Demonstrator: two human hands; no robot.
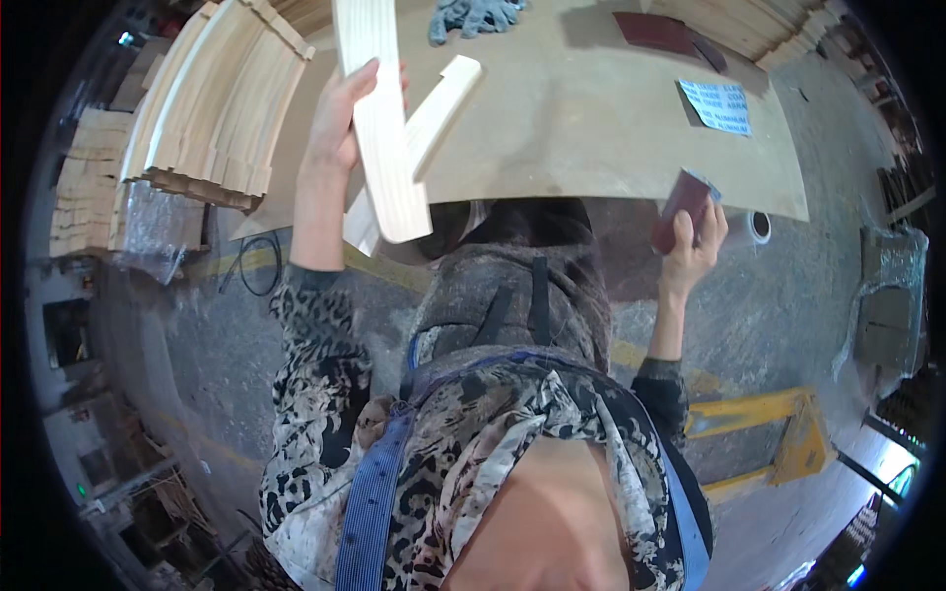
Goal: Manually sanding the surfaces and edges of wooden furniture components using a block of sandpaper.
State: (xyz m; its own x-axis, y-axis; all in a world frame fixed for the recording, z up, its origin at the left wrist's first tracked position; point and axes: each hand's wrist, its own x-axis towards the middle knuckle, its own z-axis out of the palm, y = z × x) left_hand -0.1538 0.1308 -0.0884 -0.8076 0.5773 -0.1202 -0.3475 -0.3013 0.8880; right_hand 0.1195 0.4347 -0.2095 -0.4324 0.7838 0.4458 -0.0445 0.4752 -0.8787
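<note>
Left hand [341, 123] clasps a board [384, 148]; right hand [694, 251] curls round sandpaper [680, 209]. Tan surface [572, 128] — gloves [471, 18] on top, concrete floor [197, 345] around.

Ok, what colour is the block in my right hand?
The block is mostly dark reddish-brown, best seen in the head view.

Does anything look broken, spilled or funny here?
Nothing looks spilled, and the long wooden piece in the left hand shows no crack I can see. Only the blue sheet lies crooked on the table, and the grey gloves are bunched up: untidy, not really odd.
</note>
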